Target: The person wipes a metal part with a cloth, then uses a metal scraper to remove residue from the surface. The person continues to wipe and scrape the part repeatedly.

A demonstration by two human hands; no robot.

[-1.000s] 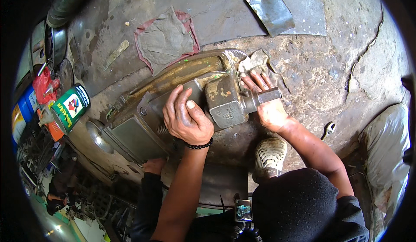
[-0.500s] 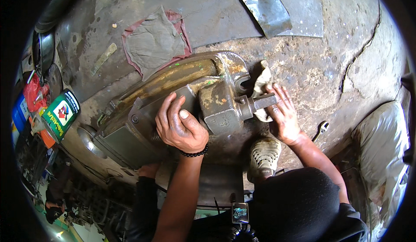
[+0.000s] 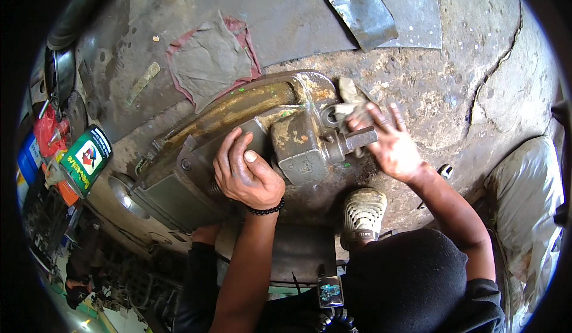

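Observation:
A heavy, worn machine vise (image 3: 300, 143), grey with yellowish patches, lies on the floor in front of me. From its right end sticks a square-tipped screw shaft (image 3: 360, 138). My right hand (image 3: 394, 147) is beside that shaft, fingers spread, pressing a cream rag (image 3: 350, 94) against the vise's right end. Part of the rag is hidden under the fingers and shaft. Over the middle of the vise is my left hand (image 3: 250, 175), palm turned up and fingers loosely curled and apart. It holds nothing; whether its wrist rests on the metal, I cannot tell.
A grey cloth with red edging (image 3: 211, 62) lies beyond the vise. Farther right is a bent metal sheet (image 3: 364, 14) on a larger plate. A green can (image 3: 87, 159) stands at left, and a wrench (image 3: 445, 171) lies behind my right wrist. My shoe (image 3: 364, 211) is close by.
My right hand has shifted slightly right, its fingers spreading more. The rag has moved left and bunched against the vise's end by the shaft. My left hand has barely moved.

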